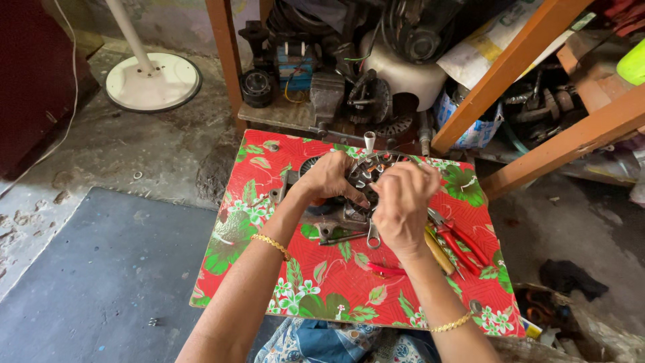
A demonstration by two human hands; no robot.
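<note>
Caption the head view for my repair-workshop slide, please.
Both hands, left and right, work on a round metal motor stator atop a red floral board.

A single head-worn camera looks steeply down and slightly forward from above the person's forearms, close enough that the left hand and right hand sit mid-frame over the floral board; beyond them, the cluttered shelf probably lies farthest.

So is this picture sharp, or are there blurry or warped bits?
Head view: soft, even daylight and no glare; the hands, left and right, and the motor part look sharp; the wooden beams bow towards the edges from the wide lens; the shelf clutter sits in dim shadow.
</note>
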